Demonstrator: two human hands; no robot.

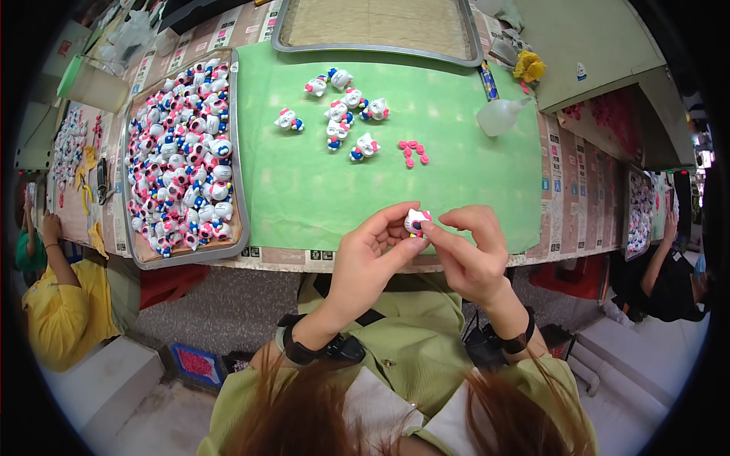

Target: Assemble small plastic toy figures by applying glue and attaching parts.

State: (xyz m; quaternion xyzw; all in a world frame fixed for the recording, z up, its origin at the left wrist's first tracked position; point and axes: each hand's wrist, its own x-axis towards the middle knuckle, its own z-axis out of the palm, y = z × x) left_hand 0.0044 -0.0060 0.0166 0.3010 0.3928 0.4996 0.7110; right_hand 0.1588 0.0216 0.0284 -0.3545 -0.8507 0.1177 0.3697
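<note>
Near the table's front edge, my left hand (pixel 370 247) pinches a small white cat figurine (pixel 416 221) with pink and dark parts between thumb and fingers. From the other side my right hand (pixel 477 245) closes in on the same figurine, a fingertip pressed to its front. Any small piece under that fingertip is hidden. Beyond my hands, several loose cat figurines (pixel 337 112), white with pink and blue, lie scattered on the green mat (pixel 296 194). Small pink pieces (pixel 411 145) sit in a little group right of them.
A metal tray (pixel 238 152) piled with figurines stands at left. Another tray (pixel 380 50), lined with brown sheet, lies at the back. On the right are a squeeze bottle (pixel 499 116), a blue tube (pixel 488 81) and a yellow crumpled thing (pixel 529 67). Other people sit at both sides.
</note>
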